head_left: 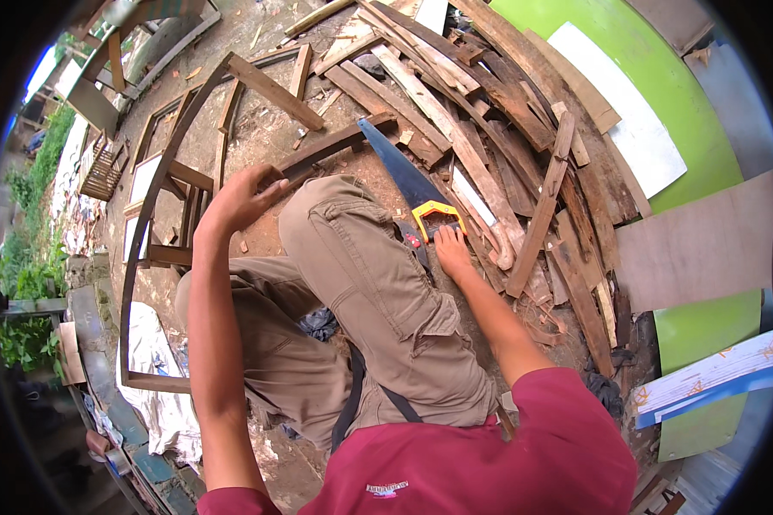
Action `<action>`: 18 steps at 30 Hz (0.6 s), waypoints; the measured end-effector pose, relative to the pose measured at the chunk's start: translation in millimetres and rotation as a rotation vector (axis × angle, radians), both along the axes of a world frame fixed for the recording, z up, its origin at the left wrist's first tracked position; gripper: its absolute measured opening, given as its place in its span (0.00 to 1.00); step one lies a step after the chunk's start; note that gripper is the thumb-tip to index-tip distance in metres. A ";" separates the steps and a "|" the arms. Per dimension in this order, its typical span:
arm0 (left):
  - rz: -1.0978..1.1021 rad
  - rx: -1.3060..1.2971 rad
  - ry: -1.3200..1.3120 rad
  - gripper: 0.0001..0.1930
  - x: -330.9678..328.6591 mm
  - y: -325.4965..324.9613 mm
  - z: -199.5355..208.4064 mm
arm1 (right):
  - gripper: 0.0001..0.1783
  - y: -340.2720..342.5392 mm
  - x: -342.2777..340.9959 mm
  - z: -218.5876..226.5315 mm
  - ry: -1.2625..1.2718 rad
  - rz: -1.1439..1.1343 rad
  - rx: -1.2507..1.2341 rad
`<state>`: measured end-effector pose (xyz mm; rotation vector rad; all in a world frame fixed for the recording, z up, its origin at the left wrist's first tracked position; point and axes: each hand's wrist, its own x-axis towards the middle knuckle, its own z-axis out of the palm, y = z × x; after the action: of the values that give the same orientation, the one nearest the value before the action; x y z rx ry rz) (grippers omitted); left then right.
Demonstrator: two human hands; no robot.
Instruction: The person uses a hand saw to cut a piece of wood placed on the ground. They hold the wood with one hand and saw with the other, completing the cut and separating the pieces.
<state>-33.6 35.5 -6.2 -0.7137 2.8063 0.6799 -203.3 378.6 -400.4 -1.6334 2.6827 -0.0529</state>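
My right hand (451, 251) is closed round the yellow and black handle of a hand saw (399, 170), low beside my right knee. Its blue blade points away and to the left, the tip touching or just over a dark wooden bar (343, 142). My left hand (247, 197) lies at the near end of that bar, fingers curled over the wood. Beyond my left forearm, a large wooden frame (165, 163) of thin bars stands on its side, with a short crosspiece (276, 93) at its far corner. Red-handled pliers or a similar tool (415, 239) partly show next to my knee.
A heap of loose planks and offcuts (507, 129) fills the ground ahead and right. Past it lie green sheets (696, 112) and a white panel (627, 112). More wooden frames (219, 129) lie ahead left. A white cloth (159, 403) is at my left, near greenery.
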 end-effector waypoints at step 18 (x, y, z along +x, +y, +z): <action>0.110 -0.193 0.216 0.16 -9.7 27.9 5.6 | 0.16 3.3 -87.0 141.0 -0.524 -0.210 -0.727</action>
<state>-43.4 63.4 -0.5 -0.8830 3.0811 0.5372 -290.3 381.9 -259.4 -1.1549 2.4996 -1.3745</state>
